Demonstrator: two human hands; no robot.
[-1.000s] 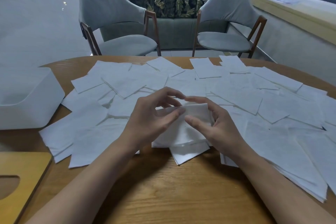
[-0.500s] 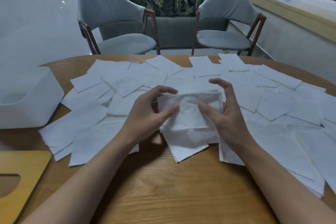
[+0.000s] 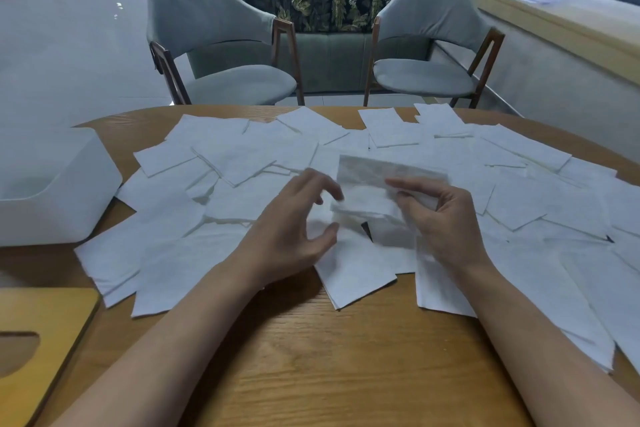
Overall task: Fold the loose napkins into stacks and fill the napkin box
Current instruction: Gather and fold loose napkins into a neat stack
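Dozens of loose napkins (image 3: 242, 163) cover the tabletop (image 3: 311, 357). R hand (image 3: 446, 218) pinches one napkin (image 3: 374, 184), now lifted mid-fold over tabletop centre; L hand (image 3: 294, 222) has let go, fingers relaxed beside it. Fold prob. unfinished; napkin box (image 3: 59, 198) waits at left edge.

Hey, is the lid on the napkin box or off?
Off. The box is open at the top, and the wooden lid with its slot lies flat on the table, nearer the person.

No readable text, label or number shows anywhere.
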